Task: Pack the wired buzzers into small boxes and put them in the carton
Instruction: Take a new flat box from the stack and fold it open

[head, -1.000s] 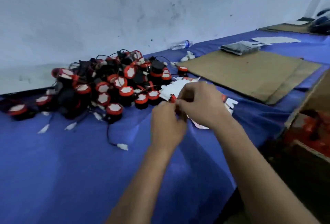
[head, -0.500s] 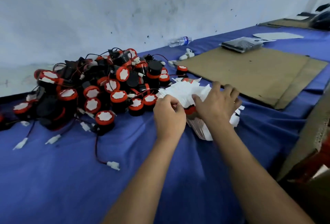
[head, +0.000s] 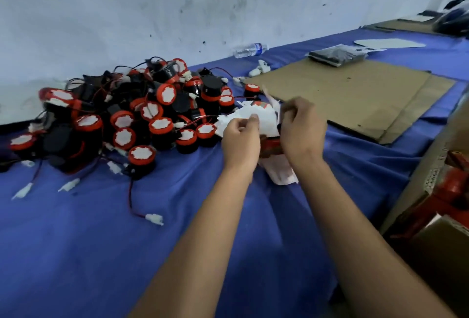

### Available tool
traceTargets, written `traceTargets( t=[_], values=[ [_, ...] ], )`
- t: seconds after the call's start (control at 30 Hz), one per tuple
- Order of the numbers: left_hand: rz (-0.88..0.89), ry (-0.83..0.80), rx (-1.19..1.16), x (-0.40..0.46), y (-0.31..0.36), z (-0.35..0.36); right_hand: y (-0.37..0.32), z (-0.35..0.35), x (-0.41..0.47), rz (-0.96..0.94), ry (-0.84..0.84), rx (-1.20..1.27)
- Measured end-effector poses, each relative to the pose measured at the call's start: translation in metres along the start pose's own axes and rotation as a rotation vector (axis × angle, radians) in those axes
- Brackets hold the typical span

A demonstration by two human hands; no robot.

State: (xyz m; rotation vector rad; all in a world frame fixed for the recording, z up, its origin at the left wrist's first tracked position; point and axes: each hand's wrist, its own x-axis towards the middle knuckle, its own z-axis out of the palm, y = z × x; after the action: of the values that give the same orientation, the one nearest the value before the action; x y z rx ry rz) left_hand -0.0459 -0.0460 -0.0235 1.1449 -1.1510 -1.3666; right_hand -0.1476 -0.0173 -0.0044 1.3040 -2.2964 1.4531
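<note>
Two hands are held close together: a flat white box blank [head: 253, 116] is pinched by the left hand [head: 241, 140], while a small red box [head: 271, 146] is gripped by the right hand [head: 300, 131]. Left of the hands, a large heap of wired buzzers [head: 121, 120] is left unpacked on the bench [head: 76, 241]; at the right, few boxes are seen in the carton [head: 431, 170]. Compared with half a second ago, the right hand has been lifted off the blanks.

Both forearms reach forward, left hand [head: 240, 140] and right hand [head: 300, 132] close together, fingers curled.
</note>
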Motion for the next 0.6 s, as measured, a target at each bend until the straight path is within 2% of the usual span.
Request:
traceTargets(
  t=[0.07,0.13,0.2,0.27,0.33,0.4,0.5,0.53,0.6],
  values=[
    [-0.162,-0.099,-0.353,-0.010,0.012,-0.037,-0.034,0.000,-0.017,-0.269,0.010,0.231],
    [-0.228,-0.203,-0.581,-0.020,0.021,-0.090,-0.068,0.007,-0.044,-0.511,-0.147,0.389],
    [-0.205,-0.192,-0.727,-0.032,0.025,-0.150,-0.096,0.024,-0.077,-0.604,-0.376,0.531],
    [-0.195,-0.127,-0.846,-0.049,0.024,-0.206,-0.118,0.043,-0.112,-0.573,-0.615,0.703],
    [-0.188,-0.047,-0.801,-0.068,0.020,-0.257,-0.135,0.062,-0.144,-0.546,-0.762,0.797],
    [-0.169,0.010,-0.599,-0.085,0.013,-0.299,-0.147,0.077,-0.168,-0.540,-0.849,0.822],
    [-0.130,0.149,-0.402,-0.102,-0.001,-0.344,-0.165,0.095,-0.194,-0.322,-0.996,0.972],
    [-0.115,0.209,-0.332,-0.103,-0.006,-0.351,-0.166,0.102,-0.200,-0.268,-0.963,0.970],
    [-0.048,0.331,-0.204,-0.100,-0.011,-0.357,-0.161,0.111,-0.203,-0.305,-0.782,0.805]
  ],
)
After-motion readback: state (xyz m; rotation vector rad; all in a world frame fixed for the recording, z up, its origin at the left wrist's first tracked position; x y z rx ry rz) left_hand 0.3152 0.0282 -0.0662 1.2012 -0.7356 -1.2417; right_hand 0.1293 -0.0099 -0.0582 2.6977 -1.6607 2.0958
